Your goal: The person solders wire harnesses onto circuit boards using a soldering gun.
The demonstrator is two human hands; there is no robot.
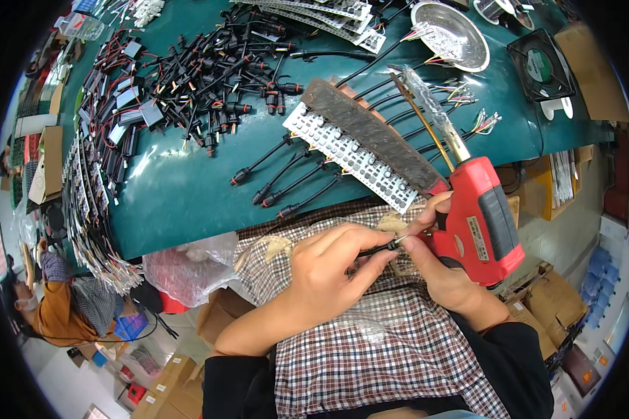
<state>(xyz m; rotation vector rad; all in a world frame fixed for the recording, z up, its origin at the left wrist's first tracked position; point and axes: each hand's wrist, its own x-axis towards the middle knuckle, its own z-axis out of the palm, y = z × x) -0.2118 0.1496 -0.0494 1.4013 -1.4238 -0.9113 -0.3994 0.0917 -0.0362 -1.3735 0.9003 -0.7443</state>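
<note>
Over my checkered apron, my left hand pinches a short black cable between thumb and fingers. My right hand is closed around a red soldering gun, its metal tip and a brass-coloured tube pointing up and away over the table. At the same time its thumb and fingertip meet at the thin wire end of the cable. Just beyond my hands lies a white circuit board strip with a worn dark bar across it. Several black cables with connectors stick out from the board's near side.
A heap of black connector cables covers the green table. Wired strips hang over its left edge. At the back are a metal dish and a small fan. Another person is at far left; cardboard boxes stand right.
</note>
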